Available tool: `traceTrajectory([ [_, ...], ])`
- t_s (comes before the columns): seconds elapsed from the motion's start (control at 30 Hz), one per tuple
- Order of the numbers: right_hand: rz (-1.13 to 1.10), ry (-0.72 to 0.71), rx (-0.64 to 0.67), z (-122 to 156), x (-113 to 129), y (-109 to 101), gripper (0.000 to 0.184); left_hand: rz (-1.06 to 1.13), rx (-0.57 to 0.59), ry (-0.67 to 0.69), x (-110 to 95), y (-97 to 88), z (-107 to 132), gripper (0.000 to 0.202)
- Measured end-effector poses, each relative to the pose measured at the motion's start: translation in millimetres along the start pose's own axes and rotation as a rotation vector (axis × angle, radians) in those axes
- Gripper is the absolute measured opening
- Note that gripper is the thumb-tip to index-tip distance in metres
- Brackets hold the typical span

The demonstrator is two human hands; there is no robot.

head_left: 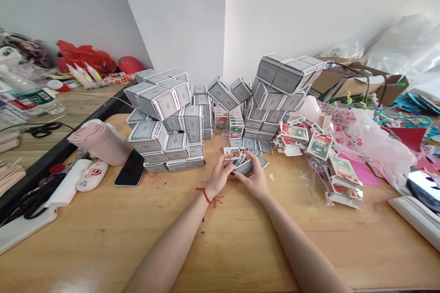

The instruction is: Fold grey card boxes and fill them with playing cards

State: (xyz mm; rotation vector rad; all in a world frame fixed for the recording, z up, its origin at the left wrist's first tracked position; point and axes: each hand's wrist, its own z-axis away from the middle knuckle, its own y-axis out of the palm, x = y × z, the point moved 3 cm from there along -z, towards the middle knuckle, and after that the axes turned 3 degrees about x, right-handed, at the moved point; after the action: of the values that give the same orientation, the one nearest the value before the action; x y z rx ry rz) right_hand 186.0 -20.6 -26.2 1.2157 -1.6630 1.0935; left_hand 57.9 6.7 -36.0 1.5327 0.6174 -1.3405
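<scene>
My left hand and my right hand meet over the wooden table, with fingers bent around playing cards. A white-bordered face card shows its picture side at my left fingertips. Grey patterned card backs show beside my right fingers; whether these are all gripped or partly lie on the table I cannot tell. Just beyond my hands, several loose cards lie face down. Behind them stand two upright card packs. A red string bracelet is on my left wrist.
Stacked boxes made of folded cards rise at left and right. Torn card packs and plastic bags lie to the right. A black phone, a pink cup and a white mouse-like object sit on the left.
</scene>
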Motion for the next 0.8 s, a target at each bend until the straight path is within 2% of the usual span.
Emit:
traceTrajectory([
  [0.2, 0.084, -0.054, 0.035, 3, -3, 0, 0.069, 0.213, 0.168, -0.245, 2, -6.1, 0, 0.036],
  [0.37, 0.162, -0.105, 0.129, 3, -4, -2, 0.066, 0.234, 0.351, -0.286, -1, -10.1, 3, 0.035],
  [0.47, 0.159, -0.103, 0.138, 2, -3, -4, 0.068, 0.190, 0.416, -0.286, -3, -11.2, 4, 0.037],
  [0.53, 0.136, -0.066, 0.082, 0, -6, -6, 0.070, 0.176, 0.408, -0.252, -6, -11.6, 3, 0.041],
  [0.63, 0.015, 0.053, -0.026, -3, -13, -10, 0.062, 0.162, 0.308, -0.139, -10, -12.0, -1, 0.044],
  [0.73, -0.228, 0.203, 0.034, -6, -19, -9, 0.048, 0.061, 0.210, -0.021, -10, -10.9, -5, 0.048],
  [0.8, -0.364, 0.274, 0.107, -7, -19, -7, 0.047, -0.003, 0.187, 0.022, -8, -9.1, -6, 0.053],
])
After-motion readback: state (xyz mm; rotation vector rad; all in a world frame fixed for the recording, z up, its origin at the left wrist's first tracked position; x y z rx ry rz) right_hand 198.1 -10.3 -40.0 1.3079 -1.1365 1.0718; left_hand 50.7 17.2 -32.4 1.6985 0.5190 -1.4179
